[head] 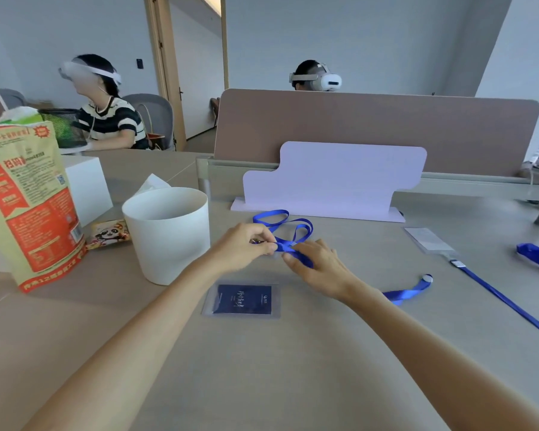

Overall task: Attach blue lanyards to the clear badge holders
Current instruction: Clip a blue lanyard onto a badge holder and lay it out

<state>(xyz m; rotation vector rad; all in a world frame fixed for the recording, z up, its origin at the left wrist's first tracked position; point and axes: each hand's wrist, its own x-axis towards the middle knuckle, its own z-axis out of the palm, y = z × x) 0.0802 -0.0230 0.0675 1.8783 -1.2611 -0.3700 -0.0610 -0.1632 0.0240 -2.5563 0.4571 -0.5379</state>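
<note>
A blue lanyard (282,223) lies looped on the desk in front of me. My left hand (241,248) pinches its clip end. Just right of it, my right hand (319,265) grips the ribbon, which runs under my palm and comes out as a blue tail (408,292). A clear badge holder with a dark blue card (243,299) lies flat on the desk just below my hands, untouched. At the right lies a second clear badge holder (428,239) with another blue lanyard (507,303) joined to its end.
A white bucket (168,233) stands left of my hands, a large printed bag (28,200) and a small snack packet (109,234) further left. A lilac stand (333,181) and a desk divider (377,129) are behind. Two people with headsets sit beyond. More blue ribbon (537,258) lies far right.
</note>
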